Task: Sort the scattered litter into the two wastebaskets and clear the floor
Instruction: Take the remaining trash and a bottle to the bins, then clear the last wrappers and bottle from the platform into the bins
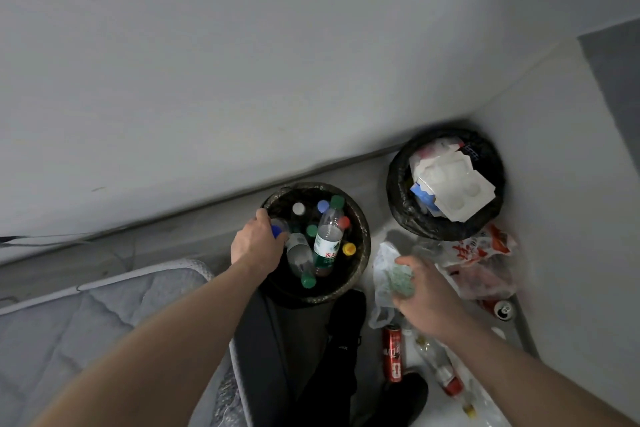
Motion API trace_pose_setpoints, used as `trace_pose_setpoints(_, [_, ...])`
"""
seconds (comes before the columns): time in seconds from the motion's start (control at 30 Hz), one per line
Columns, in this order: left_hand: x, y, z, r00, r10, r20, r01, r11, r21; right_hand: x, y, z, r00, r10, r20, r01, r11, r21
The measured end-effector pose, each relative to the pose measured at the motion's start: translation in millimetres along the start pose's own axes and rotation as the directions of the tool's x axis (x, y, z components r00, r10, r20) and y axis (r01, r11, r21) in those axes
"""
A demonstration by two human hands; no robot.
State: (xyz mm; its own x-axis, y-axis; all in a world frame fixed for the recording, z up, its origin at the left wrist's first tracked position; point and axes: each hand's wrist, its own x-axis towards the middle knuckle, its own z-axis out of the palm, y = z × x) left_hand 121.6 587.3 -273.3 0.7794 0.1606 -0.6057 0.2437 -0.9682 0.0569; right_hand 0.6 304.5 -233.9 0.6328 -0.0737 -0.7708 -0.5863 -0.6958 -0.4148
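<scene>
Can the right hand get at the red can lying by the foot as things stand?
Probably not yet: the right hand is gripping a crumpled wrapper. The red can lies uncovered just below it, so the path looks free once the wrapper is dropped.

Colour rundown: the left wastebasket [360, 236] has a brownish see-through liner and it's packed with clear bottles, caps in green, blue, white, red and yellow. The big bottle [328, 239] on top has a green and white label with red characters plus a green cap. The bottle [280, 227] in the left hand [258, 243] has a bright blue cap. The right wastebasket [398, 191] is lined in black, with white moulded packaging [453, 184] and something blue poking out. The right hand [424, 291] holds a whitish bag [388, 274] with a pale green speckled print. On the floor: a red can [392, 354] with white lettering, and a red and white printed wrapper [481, 250]. The mattress [86, 315] is grey, quilted in a diamond pattern.
</scene>
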Motion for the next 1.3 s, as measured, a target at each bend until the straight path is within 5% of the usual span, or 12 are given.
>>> trace_pose_setpoints(0.33, [24, 8, 0, 0.988, 0.081, 0.131, -0.105, 0.976, 0.192, -7, -3, -2, 1.0, 0.012, 0.011, -0.013, 1.0, 0.024])
trace_pose_setpoints(0.63, [-32, -1, -28, 0.989, 0.061, 0.136, -0.079, 0.988, 0.135, -51, -12, -29, 0.998, 0.005, -0.055, 0.0, 0.996, 0.085])
trace_pose_setpoints(1.03, [-282, 42, -133, 0.92, 0.387, 0.063, -0.382, 0.921, -0.083, -280, -17, -100, 0.977, 0.086, -0.193, -0.051, 0.982, 0.182])
trace_pose_setpoints(1.3, [-445, 78, -177, 0.793, 0.603, 0.082, -0.608, 0.791, 0.063, -455, 18, -125, 0.96, 0.113, -0.255, -0.075, 0.985, 0.154])
